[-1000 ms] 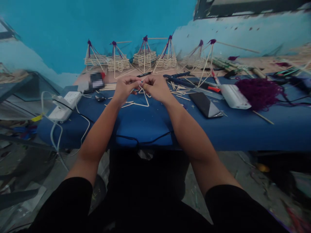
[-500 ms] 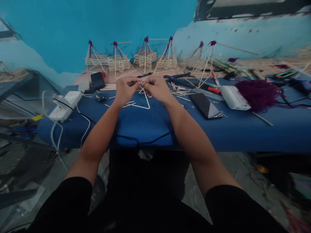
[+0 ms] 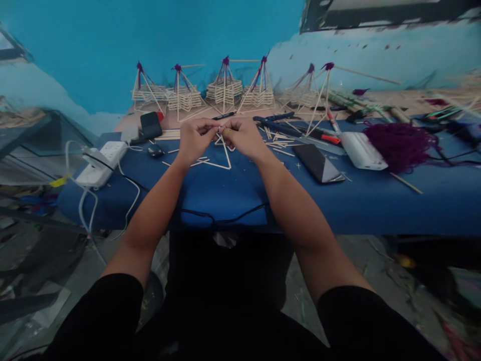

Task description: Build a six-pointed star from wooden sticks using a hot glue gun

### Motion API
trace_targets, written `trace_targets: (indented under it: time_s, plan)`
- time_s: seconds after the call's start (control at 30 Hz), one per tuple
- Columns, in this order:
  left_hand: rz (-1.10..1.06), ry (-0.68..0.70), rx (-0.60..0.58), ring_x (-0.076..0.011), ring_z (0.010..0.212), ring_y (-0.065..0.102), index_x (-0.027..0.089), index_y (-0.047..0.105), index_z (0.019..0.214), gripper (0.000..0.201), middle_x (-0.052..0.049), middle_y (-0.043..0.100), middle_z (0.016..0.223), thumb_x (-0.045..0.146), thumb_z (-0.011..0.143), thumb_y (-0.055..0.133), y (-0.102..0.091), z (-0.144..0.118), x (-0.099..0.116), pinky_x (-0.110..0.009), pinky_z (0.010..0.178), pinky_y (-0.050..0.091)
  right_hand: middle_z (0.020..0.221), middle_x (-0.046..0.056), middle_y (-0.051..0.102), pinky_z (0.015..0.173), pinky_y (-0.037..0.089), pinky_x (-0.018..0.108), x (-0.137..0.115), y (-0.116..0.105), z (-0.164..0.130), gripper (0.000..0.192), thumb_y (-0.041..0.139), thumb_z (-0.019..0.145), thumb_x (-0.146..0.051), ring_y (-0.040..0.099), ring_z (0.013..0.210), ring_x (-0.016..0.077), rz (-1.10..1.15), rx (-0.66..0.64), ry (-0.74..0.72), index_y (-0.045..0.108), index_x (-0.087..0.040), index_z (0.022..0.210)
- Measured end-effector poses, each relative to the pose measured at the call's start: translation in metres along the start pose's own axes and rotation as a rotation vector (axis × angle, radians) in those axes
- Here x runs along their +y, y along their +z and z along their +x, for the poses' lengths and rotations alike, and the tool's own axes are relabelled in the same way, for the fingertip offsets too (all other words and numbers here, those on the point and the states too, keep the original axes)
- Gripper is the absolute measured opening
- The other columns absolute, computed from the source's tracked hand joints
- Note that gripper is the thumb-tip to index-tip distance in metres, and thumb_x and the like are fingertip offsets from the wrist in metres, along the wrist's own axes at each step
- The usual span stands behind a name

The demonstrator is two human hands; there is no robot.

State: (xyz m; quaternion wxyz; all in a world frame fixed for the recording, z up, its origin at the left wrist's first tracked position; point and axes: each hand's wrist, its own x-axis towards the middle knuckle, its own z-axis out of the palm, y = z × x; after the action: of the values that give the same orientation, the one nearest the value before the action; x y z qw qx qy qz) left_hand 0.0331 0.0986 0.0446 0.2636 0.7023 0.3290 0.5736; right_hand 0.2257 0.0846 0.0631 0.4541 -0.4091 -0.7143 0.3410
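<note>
1. Left hand (image 3: 195, 137) and right hand (image 3: 242, 136): fingertips meet above the blue table (image 3: 225, 193); both pinch something small between them, too tiny to identify, perhaps a thin stick end.
2. Stick triangle (image 3: 221, 158): lies flat on the table just below the hands, its upper corner hidden under them.
3. Handling, as a judgement: the sticks look light, stiff and easily snapped; best gripped near a joint with fingertips, gently.
4. Loose sticks (image 3: 276, 140): scattered just beside the right hand.
5. Finished stick frames (image 3: 223, 87): a row with purple-tied tops at the far table edge against the turquoise wall (image 3: 112, 45).
6. Phone (image 3: 318, 163), white box (image 3: 363, 149) and purple yarn (image 3: 402, 143): to the right, well apart from the hands.
7. Power strip (image 3: 101, 160): at the left edge, cables hanging down.
</note>
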Motion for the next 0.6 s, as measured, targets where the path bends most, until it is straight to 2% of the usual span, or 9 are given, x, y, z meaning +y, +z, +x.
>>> trace_targets:
  time_s: [0.2, 0.33, 0.47, 0.6]
  plan:
    - [0.05, 0.033, 0.016, -0.015, 0.075, 0.083, 0.02, 0.09, 0.102, 0.011, -0.003, 0.087, 0.091, 0.011, 0.098, 0.086, 0.0007, 0.0007, -0.0107, -0.022, 0.071, 0.067, 0.063, -0.001, 0.06, 0.066, 0.047, 0.031, -0.0013, 0.0017, -0.0004, 0.03, 0.071, 0.104, -0.021, 0.057, 0.062, 0.0149, 0.006, -0.004, -0.008, 0.062, -0.023, 0.076]
    - [0.044, 0.037, 0.015, -0.0161, 0.079, 0.085, 0.02, 0.091, 0.104, 0.014, -0.004, 0.088, 0.094, 0.009, 0.1, 0.083, 0.0015, 0.0002, -0.0117, -0.023, 0.072, 0.068, 0.064, -0.001, 0.061, 0.065, 0.048, 0.032, -0.0017, 0.0011, -0.0006, 0.026, 0.069, 0.105, -0.021, 0.056, 0.061, 0.0147, 0.019, -0.012, 0.027, 0.062, -0.023, 0.079]
    - [0.074, 0.05, 0.004, -0.0168, 0.081, 0.086, 0.019, 0.09, 0.108, 0.008, -0.006, 0.089, 0.102, 0.016, 0.104, 0.084, 0.0005, -0.0008, -0.011, -0.025, 0.075, 0.069, 0.066, 0.0, 0.062, 0.064, 0.046, 0.032, -0.0024, 0.001, -0.001, 0.025, 0.069, 0.105, -0.021, 0.057, 0.062, 0.0146, -0.001, 0.007, 0.011, 0.064, -0.022, 0.081]
    - [0.114, 0.071, 0.012, -0.0155, 0.077, 0.084, 0.019, 0.089, 0.109, 0.011, -0.005, 0.089, 0.098, 0.015, 0.103, 0.081, 0.0007, -0.0012, -0.0103, -0.023, 0.072, 0.065, 0.067, 0.0, 0.062, 0.065, 0.046, 0.032, -0.0026, 0.0005, -0.0012, 0.026, 0.071, 0.105, -0.021, 0.057, 0.063, 0.0144, -0.008, -0.004, -0.015, 0.064, -0.022, 0.08]
